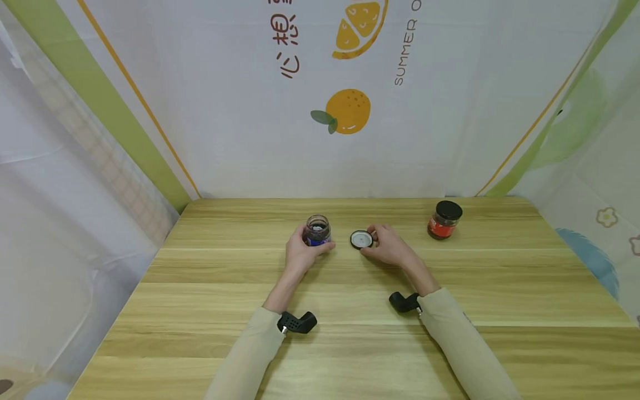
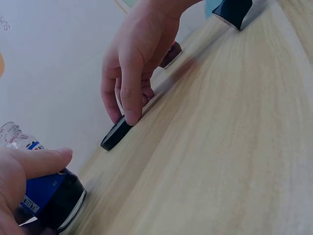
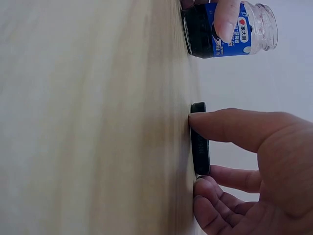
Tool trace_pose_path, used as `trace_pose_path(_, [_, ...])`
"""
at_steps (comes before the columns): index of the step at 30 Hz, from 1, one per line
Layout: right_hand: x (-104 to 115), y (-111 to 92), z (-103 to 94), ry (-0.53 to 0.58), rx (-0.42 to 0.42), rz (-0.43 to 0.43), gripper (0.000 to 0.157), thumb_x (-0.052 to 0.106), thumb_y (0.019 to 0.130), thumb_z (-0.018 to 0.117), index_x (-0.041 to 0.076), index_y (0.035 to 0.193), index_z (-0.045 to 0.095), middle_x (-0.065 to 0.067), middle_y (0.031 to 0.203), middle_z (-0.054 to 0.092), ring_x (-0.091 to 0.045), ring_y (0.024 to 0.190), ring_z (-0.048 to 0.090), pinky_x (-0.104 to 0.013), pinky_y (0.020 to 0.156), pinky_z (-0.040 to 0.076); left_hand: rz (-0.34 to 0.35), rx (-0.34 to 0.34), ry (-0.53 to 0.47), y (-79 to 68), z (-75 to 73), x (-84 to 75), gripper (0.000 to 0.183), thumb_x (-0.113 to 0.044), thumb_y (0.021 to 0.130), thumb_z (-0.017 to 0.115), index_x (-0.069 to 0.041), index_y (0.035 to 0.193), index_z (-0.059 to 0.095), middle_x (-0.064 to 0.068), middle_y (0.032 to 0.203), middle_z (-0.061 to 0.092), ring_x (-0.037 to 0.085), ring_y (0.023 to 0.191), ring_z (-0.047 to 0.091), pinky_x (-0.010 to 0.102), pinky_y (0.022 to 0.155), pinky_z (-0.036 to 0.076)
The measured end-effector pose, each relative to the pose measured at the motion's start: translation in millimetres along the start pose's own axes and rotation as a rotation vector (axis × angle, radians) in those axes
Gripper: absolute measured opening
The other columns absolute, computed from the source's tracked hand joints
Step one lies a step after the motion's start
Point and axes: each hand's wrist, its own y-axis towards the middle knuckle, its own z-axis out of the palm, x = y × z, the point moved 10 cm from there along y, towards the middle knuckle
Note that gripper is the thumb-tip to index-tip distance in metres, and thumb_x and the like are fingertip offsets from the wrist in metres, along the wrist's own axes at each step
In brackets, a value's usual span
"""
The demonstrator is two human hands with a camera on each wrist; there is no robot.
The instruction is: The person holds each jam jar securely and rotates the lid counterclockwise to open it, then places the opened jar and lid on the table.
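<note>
Plainly, from where I stand, a person works at a wood-grain counter [image 1: 350,355] with two bare hands. At the centre of the head view, the left hand [image 1: 301,255] is wrapped around an open, upright blue jar [image 1: 318,229], thumb across its front. Just right of it, the lid [image 1: 361,239] lies inner face up on the counter, its rim pinched between the thumb and fingers of the right hand [image 1: 392,248]. Toward the upper right sits a capped red jar [image 1: 444,221], well apart from both hands.

The step looks like handling the lid while steadying the jar. To do it well, I would hold the blue jar level, since its mouth is uncovered, grip the lid only by its rim, and leave the inner face untouched.

Only the head view looks down into the blue jar, at its dark contents, and onto the lid's white lining. The right wrist view gives the lid's thin edge against the counter and the printed front of the blue label [image 3: 242,32], but no red jar. The left wrist view adds the label's barcode [image 2: 30,203], and the red jar appears there partly hidden behind the right hand.
</note>
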Motion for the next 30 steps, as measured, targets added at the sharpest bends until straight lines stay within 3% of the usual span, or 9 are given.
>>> trace_pose_path(10, [2, -2, -1.3, -0.013, 0.005, -0.007, 0.055, 0.019, 0.088, 0.077, -0.011, 0.128, 0.053, -0.022, 0.112, 0.056, -0.033, 0.105, 0.053, -0.049, 0.092, 0.047, 0.007, 0.013, 0.039, -0.8, 1.8, -2.3, 0.071, -0.02, 0.074, 0.092, -0.004, 0.133, 0.055, 0.016, 0.131, 0.061, 0.032, 0.125, 0.055, 0.046, 0.106, 0.043])
trace_pose_path(20, [10, -3, -8.9, 0.011, 0.03, -0.038, 0.067, 0.021, 0.09, 0.074, -0.012, 0.141, 0.045, -0.019, 0.109, 0.061, -0.029, 0.097, 0.059, -0.047, 0.089, 0.049, 0.066, -0.006, 0.026, -2.2, -4.5, -16.1, 0.079, -0.022, 0.075, 0.09, -0.003, 0.14, 0.049, 0.018, 0.13, 0.057, 0.033, 0.121, 0.054, 0.048, 0.102, 0.045])
trace_pose_path(30, [10, -7, -32.0, 0.047, -0.024, -0.014, 0.065, 0.024, 0.095, 0.07, -0.009, 0.144, 0.043, -0.035, 0.131, 0.051, -0.045, 0.116, 0.053, -0.056, 0.094, 0.047, 0.114, 0.0, -0.002, -3.8, -10.9, -29.8, 0.084, -0.024, 0.078, 0.088, -0.003, 0.146, 0.042, 0.018, 0.129, 0.055, 0.033, 0.117, 0.053, 0.046, 0.099, 0.045])
